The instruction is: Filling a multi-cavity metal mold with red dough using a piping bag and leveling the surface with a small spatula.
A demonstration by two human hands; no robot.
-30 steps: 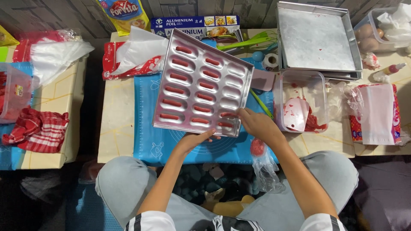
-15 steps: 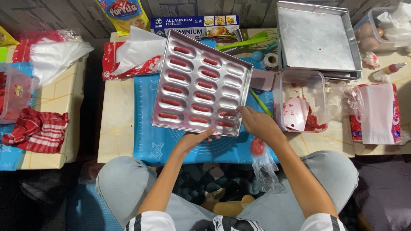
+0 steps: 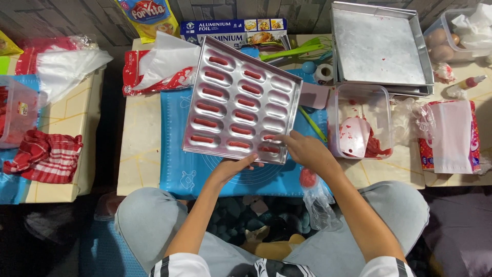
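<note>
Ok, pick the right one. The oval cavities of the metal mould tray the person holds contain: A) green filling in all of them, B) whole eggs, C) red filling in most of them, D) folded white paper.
C: the mould tray, gripped at its near edge by the left hand and the right hand, shows red strips in most of its oval cavities, with a few in the right-hand column looking bare.

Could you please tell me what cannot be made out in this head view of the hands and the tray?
- Left hand: fingertips hidden under the tray.
- Blue mat: its middle is covered by the tray.
- Clear tub: the red-smeared contents blur through its wall.
- Eggs: their box is cut off by the top right edge.
</note>
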